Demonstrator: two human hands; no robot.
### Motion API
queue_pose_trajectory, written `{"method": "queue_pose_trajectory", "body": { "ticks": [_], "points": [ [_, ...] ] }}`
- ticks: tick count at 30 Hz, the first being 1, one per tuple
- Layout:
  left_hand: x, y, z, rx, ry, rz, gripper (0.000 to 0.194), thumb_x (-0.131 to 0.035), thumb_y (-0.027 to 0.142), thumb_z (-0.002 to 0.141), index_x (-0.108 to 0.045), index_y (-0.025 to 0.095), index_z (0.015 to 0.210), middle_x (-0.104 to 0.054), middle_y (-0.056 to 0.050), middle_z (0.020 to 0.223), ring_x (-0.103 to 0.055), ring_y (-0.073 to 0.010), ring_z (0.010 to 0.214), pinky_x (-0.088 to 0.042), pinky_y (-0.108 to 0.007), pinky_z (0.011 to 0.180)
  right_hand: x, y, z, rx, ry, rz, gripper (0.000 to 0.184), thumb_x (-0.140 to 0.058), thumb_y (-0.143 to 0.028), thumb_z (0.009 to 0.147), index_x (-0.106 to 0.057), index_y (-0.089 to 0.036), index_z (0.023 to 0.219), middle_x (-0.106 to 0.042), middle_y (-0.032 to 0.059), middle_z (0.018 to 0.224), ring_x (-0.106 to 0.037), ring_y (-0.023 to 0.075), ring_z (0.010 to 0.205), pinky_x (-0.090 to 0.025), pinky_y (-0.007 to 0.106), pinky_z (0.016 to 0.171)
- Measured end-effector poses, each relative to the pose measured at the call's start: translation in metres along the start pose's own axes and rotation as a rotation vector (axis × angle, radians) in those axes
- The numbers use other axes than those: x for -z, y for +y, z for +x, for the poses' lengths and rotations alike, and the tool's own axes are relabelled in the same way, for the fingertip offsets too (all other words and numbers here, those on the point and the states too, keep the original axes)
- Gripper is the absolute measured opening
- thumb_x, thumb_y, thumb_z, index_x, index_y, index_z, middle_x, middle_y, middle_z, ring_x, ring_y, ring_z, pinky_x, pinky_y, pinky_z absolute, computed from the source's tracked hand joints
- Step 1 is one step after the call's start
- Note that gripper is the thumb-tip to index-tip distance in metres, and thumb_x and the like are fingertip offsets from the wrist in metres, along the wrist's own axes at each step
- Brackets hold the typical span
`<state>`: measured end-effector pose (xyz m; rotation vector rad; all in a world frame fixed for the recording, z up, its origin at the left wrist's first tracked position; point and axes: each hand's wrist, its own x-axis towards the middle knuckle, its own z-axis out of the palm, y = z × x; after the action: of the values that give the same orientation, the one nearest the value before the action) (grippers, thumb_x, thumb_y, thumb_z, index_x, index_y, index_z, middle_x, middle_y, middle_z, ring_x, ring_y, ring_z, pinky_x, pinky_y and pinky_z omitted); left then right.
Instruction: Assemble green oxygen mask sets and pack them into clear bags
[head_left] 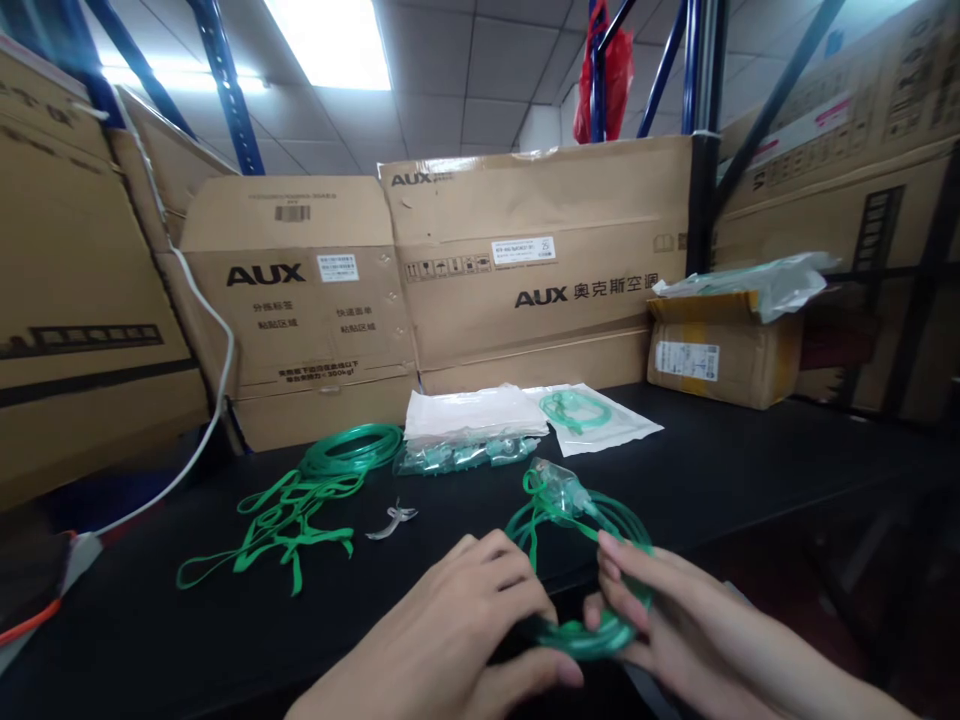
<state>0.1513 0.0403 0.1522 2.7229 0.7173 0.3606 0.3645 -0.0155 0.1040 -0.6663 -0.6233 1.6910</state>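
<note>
A coil of green tubing (592,640) is held between both hands at the table's front edge. My left hand (480,610) closes round the coil's left side. On its right side, my right hand (645,600) has its fingers wrapped about the loops. A clear mask with a green connector (559,490) lies at the far end of the coil, a thin green strap looped beside it. To the left on the black table are another green tubing coil (352,450), a tangle of green straps (292,530) and a small clear curved piece (391,518).
White pouches (472,412) and bagged clear-and-green parts (469,455) lie behind the hands, beside a pouch showing green tubing (577,408). A small carton (724,355) stands back right. Large cardboard panels (540,260) wall the back; a white cable (214,385) hangs at left.
</note>
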Motion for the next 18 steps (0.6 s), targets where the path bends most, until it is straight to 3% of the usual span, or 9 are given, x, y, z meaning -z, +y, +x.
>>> {"method": "queue_pose_trajectory", "body": {
  "ticks": [5, 9, 13, 16, 18],
  "points": [
    [0.008, -0.006, 0.009, -0.003, 0.021, -0.035, 0.019, -0.071, 0.044, 0.093, -0.075, 0.028, 0.101, -0.072, 0.003, 0.102, -0.066, -0.0185, 0.101, -0.048, -0.031, 0.094, -0.003, -0.016, -0.011, 0.060, 0.039, -0.126, 0.020, -0.083, -0.030, 0.083, -0.076, -0.014, 0.093, -0.074, 0.0080, 0.095, -0.069, 0.0261, 0.107, -0.054, 0.041, 0.101],
    [0.035, -0.012, 0.034, -0.035, 0.071, -0.032, 0.025, -0.070, 0.050, 0.093, -0.077, 0.030, 0.105, -0.076, 0.004, 0.105, -0.069, -0.0155, 0.095, -0.050, -0.025, 0.088, -0.007, -0.020, -0.015, 0.080, 0.100, -0.130, 0.027, -0.086, -0.033, 0.078, -0.077, -0.013, 0.093, -0.077, 0.0109, 0.101, -0.071, 0.0308, 0.111, -0.053, 0.043, 0.105],
    [0.065, -0.026, 0.082, 0.053, 0.182, 0.307, 0.036, -0.051, 0.048, 0.104, -0.077, 0.024, 0.108, -0.078, -0.002, 0.109, -0.070, -0.0208, 0.101, -0.050, -0.031, 0.088, -0.008, -0.019, -0.015, 0.041, 0.191, -0.058, 0.029, -0.086, -0.033, 0.079, -0.073, -0.013, 0.095, -0.079, 0.0132, 0.104, -0.071, 0.0342, 0.114, -0.054, 0.047, 0.106],
    [0.070, -0.041, 0.129, 0.172, 0.165, 0.439, 0.033, -0.058, 0.045, 0.101, -0.075, 0.017, 0.107, -0.076, -0.010, 0.105, -0.070, -0.0275, 0.102, -0.052, -0.041, 0.091, -0.006, -0.019, -0.011, 0.006, 0.222, -0.020, 0.035, -0.090, -0.035, 0.075, -0.070, -0.014, 0.094, -0.079, 0.0156, 0.108, -0.072, 0.0347, 0.114, -0.055, 0.045, 0.104],
    [0.064, -0.050, 0.159, 0.269, 0.145, 0.508, 0.031, -0.064, 0.042, 0.098, -0.070, 0.014, 0.111, -0.072, -0.009, 0.110, -0.070, -0.0242, 0.100, -0.056, -0.045, 0.090, -0.004, -0.018, -0.007, -0.014, 0.224, -0.013, 0.044, -0.095, -0.037, 0.067, -0.070, -0.014, 0.095, -0.079, 0.0170, 0.109, -0.072, 0.0359, 0.112, -0.057, 0.045, 0.102]
  ]
}}
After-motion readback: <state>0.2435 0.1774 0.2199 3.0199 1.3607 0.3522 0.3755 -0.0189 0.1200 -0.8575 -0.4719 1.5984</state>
